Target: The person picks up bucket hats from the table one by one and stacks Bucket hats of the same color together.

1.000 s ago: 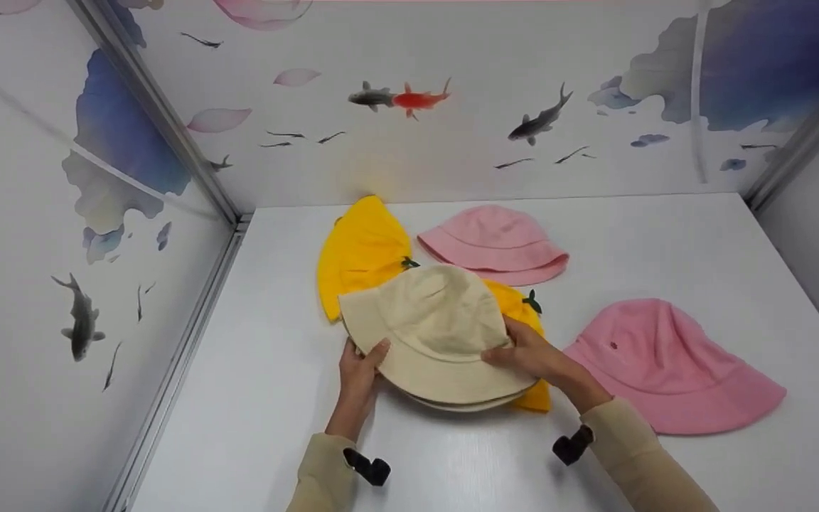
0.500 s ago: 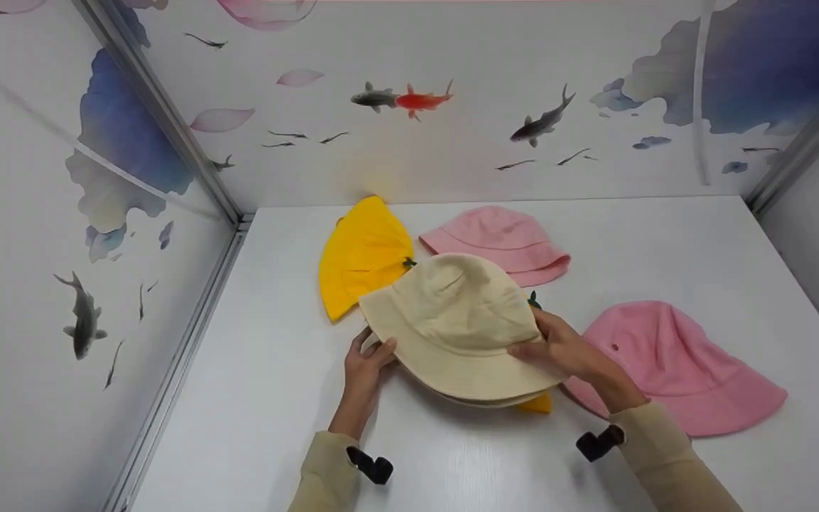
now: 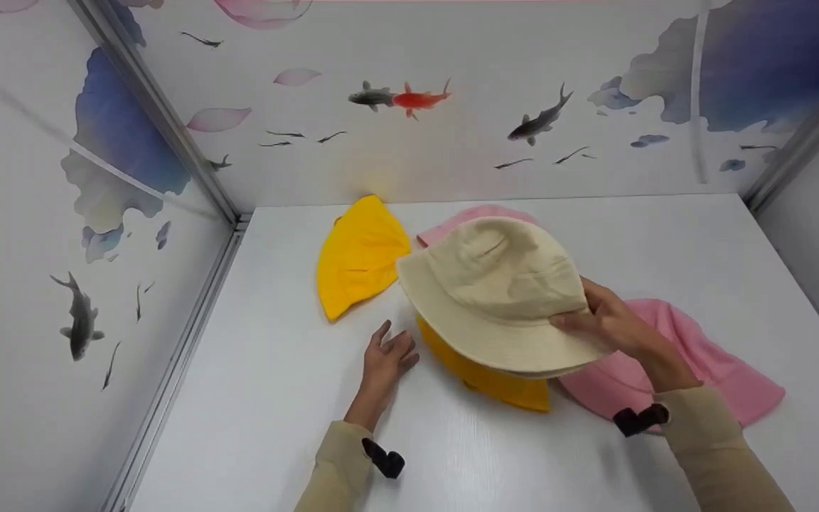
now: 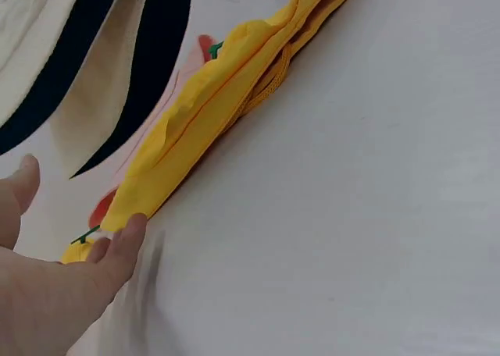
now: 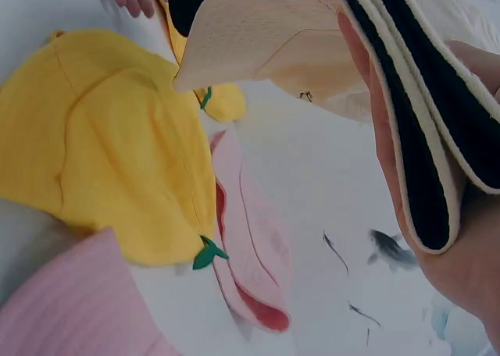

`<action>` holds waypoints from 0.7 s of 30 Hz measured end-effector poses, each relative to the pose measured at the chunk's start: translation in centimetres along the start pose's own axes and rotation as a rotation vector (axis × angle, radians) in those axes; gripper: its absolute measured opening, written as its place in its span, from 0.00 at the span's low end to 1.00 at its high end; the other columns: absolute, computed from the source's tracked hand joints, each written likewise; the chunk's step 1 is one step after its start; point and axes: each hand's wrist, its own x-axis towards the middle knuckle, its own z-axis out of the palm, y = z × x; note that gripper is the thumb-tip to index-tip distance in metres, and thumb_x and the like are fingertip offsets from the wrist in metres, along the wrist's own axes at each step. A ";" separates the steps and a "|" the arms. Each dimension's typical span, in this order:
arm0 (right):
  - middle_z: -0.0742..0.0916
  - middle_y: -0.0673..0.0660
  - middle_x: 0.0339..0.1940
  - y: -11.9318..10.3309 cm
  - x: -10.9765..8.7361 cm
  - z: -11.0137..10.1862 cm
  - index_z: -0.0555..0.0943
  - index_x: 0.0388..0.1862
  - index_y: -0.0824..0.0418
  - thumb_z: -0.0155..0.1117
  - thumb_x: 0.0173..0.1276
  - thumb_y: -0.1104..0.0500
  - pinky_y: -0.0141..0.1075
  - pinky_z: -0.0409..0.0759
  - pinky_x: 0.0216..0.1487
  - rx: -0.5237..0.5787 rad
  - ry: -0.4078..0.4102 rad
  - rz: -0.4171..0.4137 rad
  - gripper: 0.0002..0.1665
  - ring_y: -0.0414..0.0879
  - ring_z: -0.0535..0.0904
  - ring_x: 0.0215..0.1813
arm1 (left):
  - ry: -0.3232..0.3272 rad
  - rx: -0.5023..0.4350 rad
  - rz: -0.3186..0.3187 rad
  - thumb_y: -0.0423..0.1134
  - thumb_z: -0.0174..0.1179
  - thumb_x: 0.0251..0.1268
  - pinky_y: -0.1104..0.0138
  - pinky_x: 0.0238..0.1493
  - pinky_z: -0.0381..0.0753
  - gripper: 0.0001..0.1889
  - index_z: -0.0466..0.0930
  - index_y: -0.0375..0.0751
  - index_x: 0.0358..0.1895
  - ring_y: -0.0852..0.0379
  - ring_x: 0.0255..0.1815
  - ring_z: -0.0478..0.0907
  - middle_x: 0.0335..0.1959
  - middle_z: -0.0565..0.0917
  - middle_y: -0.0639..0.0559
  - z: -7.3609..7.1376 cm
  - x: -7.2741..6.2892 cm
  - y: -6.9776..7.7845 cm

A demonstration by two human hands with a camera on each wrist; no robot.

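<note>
Two cream bucket hats, one nested in the other, are raised off the table. My right hand pinches their brims at the right side, thumb on the outside. Navy lining shows along both folded brims in the right wrist view. My left hand is off the hats, its fingers spread and holding nothing, just left of a yellow bucket hat. That yellow hat lies on the table, partly hidden beneath the cream ones; its green leaf tab shows in the right wrist view.
A second yellow hat lies at the back left. Behind the cream hats, a pink hat is mostly covered. Another pink hat lies at the right, partly behind my right forearm. White panels with painted fish enclose the table.
The cream hats have moved up and to the right in my right hand. My left hand has let go of their brim, and more of the front yellow hat shows.
</note>
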 end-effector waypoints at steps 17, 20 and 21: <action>0.87 0.53 0.35 -0.1 -3.0 -8.1 0.72 0.60 0.59 0.49 0.70 0.78 0.34 0.85 0.28 0.318 0.293 -0.092 0.25 0.44 0.88 0.30 | 0.127 0.131 -0.061 0.34 0.62 0.69 0.60 0.59 0.82 0.37 0.55 0.43 0.78 0.47 0.59 0.81 0.70 0.72 0.35 3.0 1.3 0.5; 0.88 0.52 0.35 0.6 -3.3 -9.3 0.72 0.60 0.58 0.49 0.71 0.77 0.33 0.85 0.29 0.352 0.320 -0.069 0.24 0.43 0.88 0.30 | 0.153 0.152 -0.063 0.34 0.63 0.68 0.62 0.60 0.82 0.37 0.57 0.42 0.77 0.49 0.57 0.82 0.68 0.74 0.36 3.2 1.4 0.4; 0.88 0.51 0.35 0.9 -3.4 -9.7 0.71 0.61 0.58 0.49 0.71 0.77 0.32 0.85 0.29 0.365 0.325 -0.058 0.24 0.43 0.88 0.31 | 0.157 0.154 -0.069 0.34 0.64 0.68 0.62 0.60 0.82 0.37 0.57 0.42 0.77 0.50 0.57 0.83 0.67 0.76 0.37 3.2 1.4 0.4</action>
